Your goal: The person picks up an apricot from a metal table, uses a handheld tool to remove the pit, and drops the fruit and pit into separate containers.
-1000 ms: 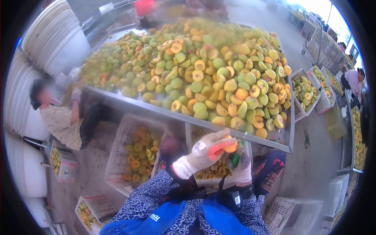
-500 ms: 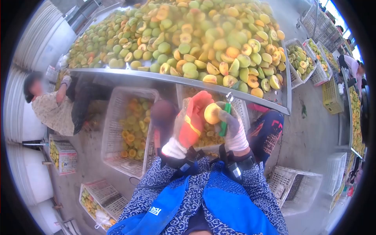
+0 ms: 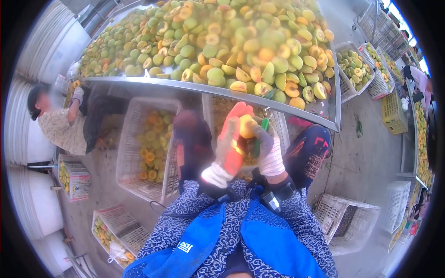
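My left hand [image 3: 230,141], in a white glove with an orange palm, grips a yellow peach half [image 3: 246,126] in front of my chest. My right hand [image 3: 268,149], in a grey and white glove, holds a green-handled tool [image 3: 260,134] against the fruit. Both hands meet just below the edge of a metal table [image 3: 208,89]. That table carries a big heap of green and yellow peach halves [image 3: 218,44]. Under my hands stands a white plastic crate [image 3: 279,127] with cut fruit inside.
A second white crate [image 3: 129,153] with peach halves stands to the left. Beyond it another person [image 3: 60,125] sits by the table. Empty crates [image 3: 345,222] lie on the floor at right. More fruit crates [image 3: 359,69] and a person [image 3: 417,81] are at far right.
The view has tipped down and my hands have risen nearer the table edge. The left glove turned palm outward, and the peach now sits higher between both hands.
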### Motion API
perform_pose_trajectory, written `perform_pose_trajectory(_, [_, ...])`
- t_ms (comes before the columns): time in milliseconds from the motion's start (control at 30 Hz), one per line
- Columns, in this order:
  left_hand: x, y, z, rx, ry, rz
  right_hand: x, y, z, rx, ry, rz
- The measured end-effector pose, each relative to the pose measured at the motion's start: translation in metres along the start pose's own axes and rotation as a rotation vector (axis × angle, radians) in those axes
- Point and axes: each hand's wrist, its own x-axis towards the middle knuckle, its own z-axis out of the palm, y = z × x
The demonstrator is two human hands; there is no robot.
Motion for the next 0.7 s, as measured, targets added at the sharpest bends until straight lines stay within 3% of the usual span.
perform_pose_trajectory(100, [0.0, -0.005, -0.004, 0.262, 0.137, 0.082, 0.005, 0.019, 0.003, 0.012, -0.003, -0.002])
perform_pose_trajectory(200, [0.004, 0.009, -0.01, 0.114, 0.224, 0.026, -0.001, 0.015, 0.0, -0.289, -0.045, -0.082])
perform_pose_trajectory(233, [0.007, 0.009, -0.013, 0.045, 0.285, 0.066, -0.005, 0.003, 0.0, -0.335, -0.017, 0.03])
perform_pose_trajectory(267, [0.007, 0.009, -0.017, 0.05, 0.28, 0.083, -0.01, -0.003, 0.004, -0.394, -0.005, -0.068])
perform_pose_trajectory(333, [0.008, 0.013, -0.02, 0.06, 0.266, 0.12, -0.02, -0.003, 0.005, -0.323, -0.069, -0.058])
perform_pose_trajectory(433, [0.0, 0.016, -0.013, 0.091, 0.201, 0.125, -0.031, 0.001, 0.018, -0.812, -0.209, -0.295])
perform_pose_trajectory(533, [0.0, 0.016, -0.013, 0.137, 0.168, 0.117, -0.016, 0.019, 0.012, -1.035, -0.282, -0.543])
perform_pose_trajectory(567, [-0.001, 0.016, -0.012, 0.15, 0.156, 0.123, -0.021, 0.013, 0.017, -0.971, -0.252, -0.408])
perform_pose_trajectory(700, [-0.002, 0.016, -0.008, 0.186, 0.159, 0.14, -0.017, 0.028, 0.017, -1.005, -0.225, -0.388])
